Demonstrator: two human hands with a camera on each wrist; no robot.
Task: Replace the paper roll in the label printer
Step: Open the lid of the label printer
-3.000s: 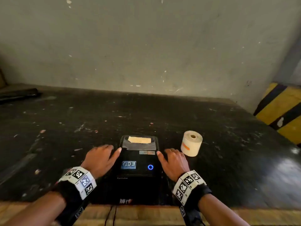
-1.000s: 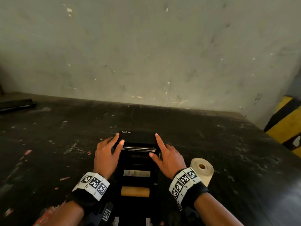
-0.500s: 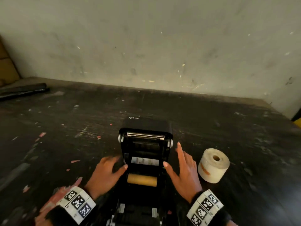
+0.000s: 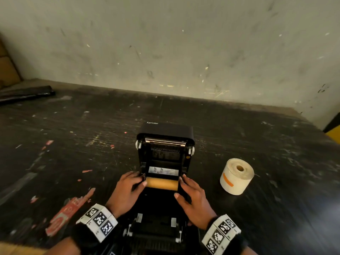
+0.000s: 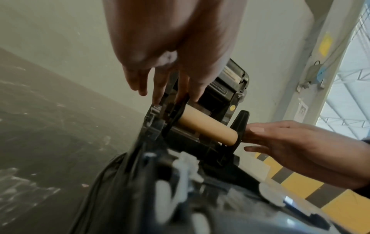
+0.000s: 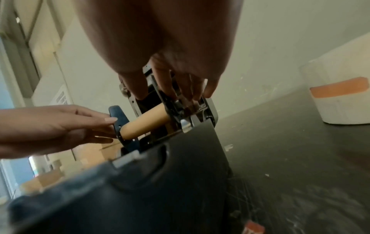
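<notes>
The black label printer [image 4: 165,133] stands with its lid raised. Inside, a bare brown cardboard core [image 4: 161,183] sits between two black roll guides [image 5: 240,125]. My left hand [image 4: 128,188] lies at the core's left end, with straight fingers [image 5: 160,95] touching the left guide. My right hand [image 4: 191,196] is at the right end, its thumb and straight fingers [image 5: 256,129] against the right guide. Neither hand curls round the core [image 6: 144,125]. A full white label roll [image 4: 237,175] with an orange tab stands on end to the printer's right.
The dark scuffed table [image 4: 73,144] runs back to a pale wall [image 4: 165,43]. A flat black object [image 4: 25,92] lies at the far left. A red sticker [image 4: 64,216] is stuck near the front edge. A yellow-black striped post [image 4: 334,129] stands at the right.
The printer lid went from closed to raised. Since half a second ago, both hands have moved inward from the printer's sides to the ends of the core.
</notes>
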